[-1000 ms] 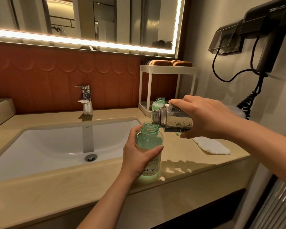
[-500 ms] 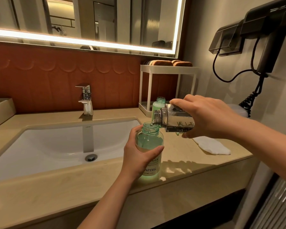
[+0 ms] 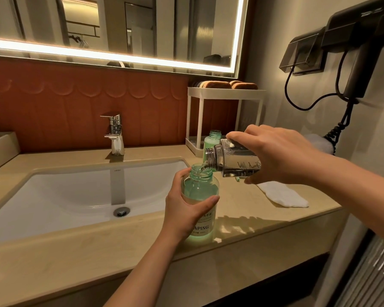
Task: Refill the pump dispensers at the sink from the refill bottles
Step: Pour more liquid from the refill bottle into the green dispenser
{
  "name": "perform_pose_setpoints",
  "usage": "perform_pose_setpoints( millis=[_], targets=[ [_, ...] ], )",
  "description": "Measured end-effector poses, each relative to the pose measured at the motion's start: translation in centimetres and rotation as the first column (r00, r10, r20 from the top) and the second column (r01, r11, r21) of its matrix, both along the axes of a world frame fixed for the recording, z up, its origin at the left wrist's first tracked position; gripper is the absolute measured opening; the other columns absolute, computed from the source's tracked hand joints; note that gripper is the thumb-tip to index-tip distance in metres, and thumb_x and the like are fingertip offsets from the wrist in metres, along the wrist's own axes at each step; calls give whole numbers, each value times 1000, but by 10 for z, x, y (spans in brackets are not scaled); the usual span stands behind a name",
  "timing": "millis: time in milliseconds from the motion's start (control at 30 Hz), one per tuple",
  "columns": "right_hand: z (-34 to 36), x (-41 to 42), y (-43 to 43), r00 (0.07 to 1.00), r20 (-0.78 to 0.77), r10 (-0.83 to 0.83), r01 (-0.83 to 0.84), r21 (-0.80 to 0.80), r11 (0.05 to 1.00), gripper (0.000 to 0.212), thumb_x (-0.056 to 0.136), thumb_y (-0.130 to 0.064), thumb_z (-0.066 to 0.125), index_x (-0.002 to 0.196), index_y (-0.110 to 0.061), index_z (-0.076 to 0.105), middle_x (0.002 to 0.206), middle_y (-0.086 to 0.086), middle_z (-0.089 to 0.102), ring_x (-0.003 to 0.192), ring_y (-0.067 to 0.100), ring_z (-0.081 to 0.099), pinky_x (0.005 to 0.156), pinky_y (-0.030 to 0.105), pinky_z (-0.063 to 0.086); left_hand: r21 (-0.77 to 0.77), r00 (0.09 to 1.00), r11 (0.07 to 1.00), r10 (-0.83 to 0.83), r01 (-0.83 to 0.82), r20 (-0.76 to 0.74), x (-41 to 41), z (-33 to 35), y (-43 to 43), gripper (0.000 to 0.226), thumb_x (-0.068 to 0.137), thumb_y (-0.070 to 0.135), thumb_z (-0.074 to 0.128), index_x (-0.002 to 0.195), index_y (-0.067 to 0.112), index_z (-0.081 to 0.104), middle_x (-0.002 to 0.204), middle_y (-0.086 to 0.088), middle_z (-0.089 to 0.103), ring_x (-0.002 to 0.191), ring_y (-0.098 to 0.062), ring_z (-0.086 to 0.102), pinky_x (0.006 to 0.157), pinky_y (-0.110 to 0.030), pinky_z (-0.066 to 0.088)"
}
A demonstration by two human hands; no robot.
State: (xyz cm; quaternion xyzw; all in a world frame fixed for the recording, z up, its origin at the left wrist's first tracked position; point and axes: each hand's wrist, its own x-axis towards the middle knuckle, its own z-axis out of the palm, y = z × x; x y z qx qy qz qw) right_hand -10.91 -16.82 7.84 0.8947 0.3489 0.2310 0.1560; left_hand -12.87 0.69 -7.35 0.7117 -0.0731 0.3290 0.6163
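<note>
A green dispenser bottle (image 3: 200,189) with its pump off stands on the counter to the right of the sink, its white label partly hidden. My left hand (image 3: 184,209) grips it around the middle. My right hand (image 3: 277,156) holds a clear refill bottle (image 3: 235,162) tipped on its side, mouth just above the green bottle's open neck. A thin stream of clear liquid runs from it into the neck. A second green bottle (image 3: 211,142), also open, stands behind them by the rack.
The white sink basin (image 3: 75,196) and chrome tap (image 3: 115,134) lie to the left. A white two-tier rack (image 3: 224,94) with brown pads stands at the back. A white cloth (image 3: 284,196) lies on the beige counter (image 3: 242,224). A wall hairdryer (image 3: 359,69) with cord hangs at right.
The refill bottle stays tipped over the green bottle's neck and liquid keeps running in. Both hands hold almost the same places.
</note>
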Motion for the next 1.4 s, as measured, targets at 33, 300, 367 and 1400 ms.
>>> perform_pose_setpoints(
  millis=[33, 300, 367, 1400],
  targets=[
    [0, 0, 0, 1000, 3, 2, -2, -1, 1000, 95, 71, -54, 70, 144, -32, 13, 118, -6, 46, 91, 8, 36, 58, 18, 29, 0, 1000, 1000, 0, 0, -1, 0, 0, 0, 81, 47, 52, 76, 118, 26, 48, 114, 8, 60, 102, -2, 57, 84, -15, 49],
    [3, -1, 0, 1000, 30, -2, 3, -35, 999, 94, 71, -54, 70, 144, -31, 14, 118, -5, 46, 90, 8, 35, 53, 15, 25, -6, 1000, 1000, -11, 11, -3, 0, 0, 0, 78, 48, 51, 76, 117, 28, 47, 113, 11, 59, 99, 2, 57, 82, -13, 48],
    [4, 0, -1, 999, 40, 3, -1, -38, 999, 95, 71, -53, 70, 144, -30, 14, 118, -5, 46, 89, 8, 33, 54, 16, 25, -4, 1000, 1000, -11, 11, -4, -1, 0, 0, 78, 48, 51, 76, 117, 29, 47, 114, 11, 59, 100, 2, 57, 83, -14, 48],
    [7, 0, 0, 996, 79, 32, -28, -54, 998, 96, 70, -51, 72, 145, -30, 15, 122, -4, 47, 101, 12, 45, 61, 20, 29, -8, 1000, 1000, -3, 2, -20, -1, 1, -1, 85, 46, 52, 75, 120, 22, 48, 113, 7, 60, 99, 1, 57, 80, -10, 47]
  ],
)
